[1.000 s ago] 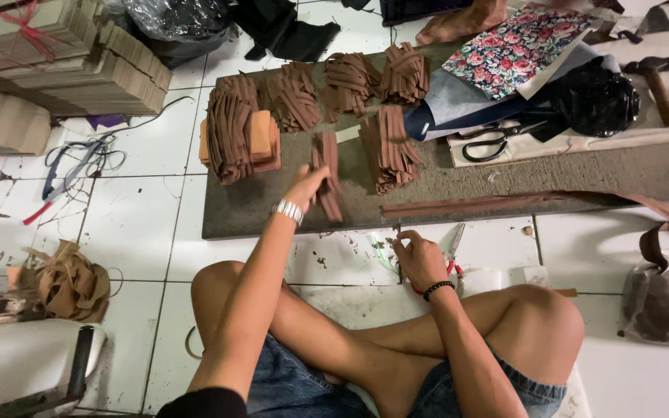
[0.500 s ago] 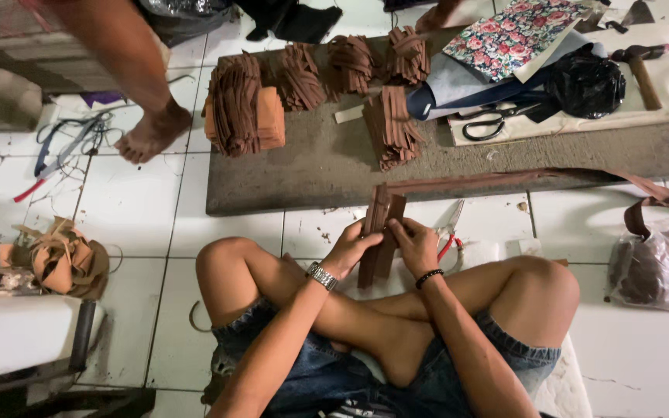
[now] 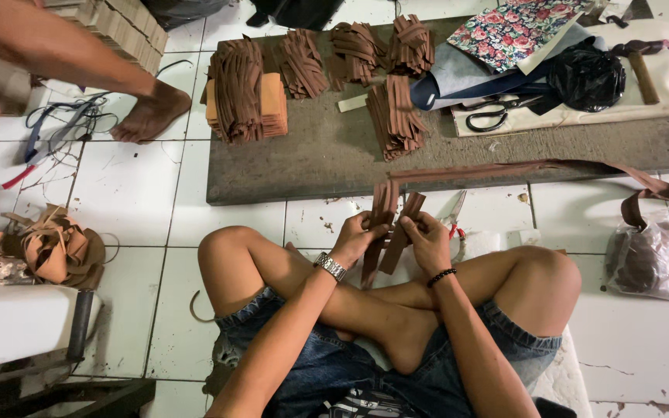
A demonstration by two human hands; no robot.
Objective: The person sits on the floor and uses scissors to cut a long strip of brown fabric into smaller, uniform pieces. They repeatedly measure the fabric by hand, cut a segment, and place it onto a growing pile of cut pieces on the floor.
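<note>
You sit cross-legged on the white tiled floor (image 3: 125,193), and both of your hands meet just above your knees around a few long, narrow brown leather strips (image 3: 387,228). Your left hand (image 3: 358,236), with a metal watch at its wrist, is curled shut around the left side of the strips, fingers folded over them. Your right hand (image 3: 427,238), with a dark bead bracelet at its wrist, is likewise closed on the right strip, thumb pressed against its face. The strips stand roughly upright between your hands, fanning slightly apart at the top, their lower ends reaching down toward your crossed shins. Just beyond your hands lies a long grey board (image 3: 327,159) flat on the floor, carrying several stacks of the same brown strips (image 3: 396,116) and a pile of tan rectangular pieces (image 3: 272,101). Black-handled scissors (image 3: 497,116) rest on the board's right part, near a black plastic bag (image 3: 586,77) and a flowered fabric piece (image 3: 516,31). A small red-handled cutter (image 3: 452,217) lies on the tiles just beside your right hand. Another person's bare foot (image 3: 149,116) is planted on the floor to the left of the board, well apart from your hands.
</note>
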